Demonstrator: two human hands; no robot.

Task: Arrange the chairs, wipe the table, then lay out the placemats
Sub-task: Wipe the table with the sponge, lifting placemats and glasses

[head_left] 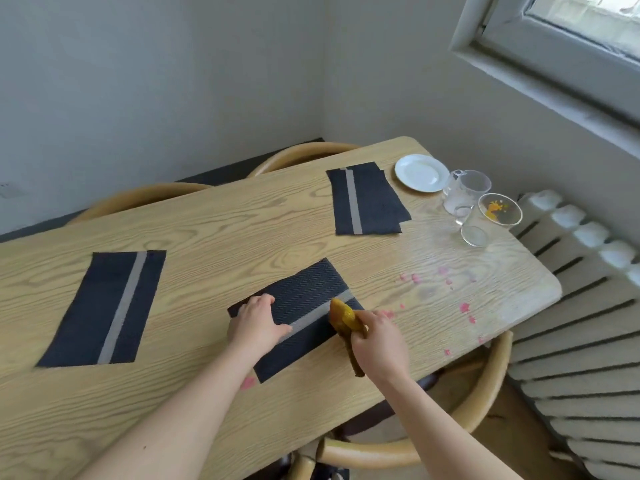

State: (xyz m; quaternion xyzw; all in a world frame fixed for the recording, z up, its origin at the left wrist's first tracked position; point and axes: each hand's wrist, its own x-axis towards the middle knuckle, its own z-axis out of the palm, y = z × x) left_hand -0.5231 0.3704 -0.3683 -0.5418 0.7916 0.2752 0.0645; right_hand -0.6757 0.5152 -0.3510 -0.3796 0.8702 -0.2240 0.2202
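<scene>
Left hand: fingers flat, pressing the dark woven grey-striped placemat beneath it.
Right hand: clenched round a crumpled yellow cloth just beyond its knuckles.

My right hand covers much of the yellow cloth. My left hand hides part of the placemat beneath it. Beyond both hands, only the top rims show of two chairs behind the tabletop.
</scene>
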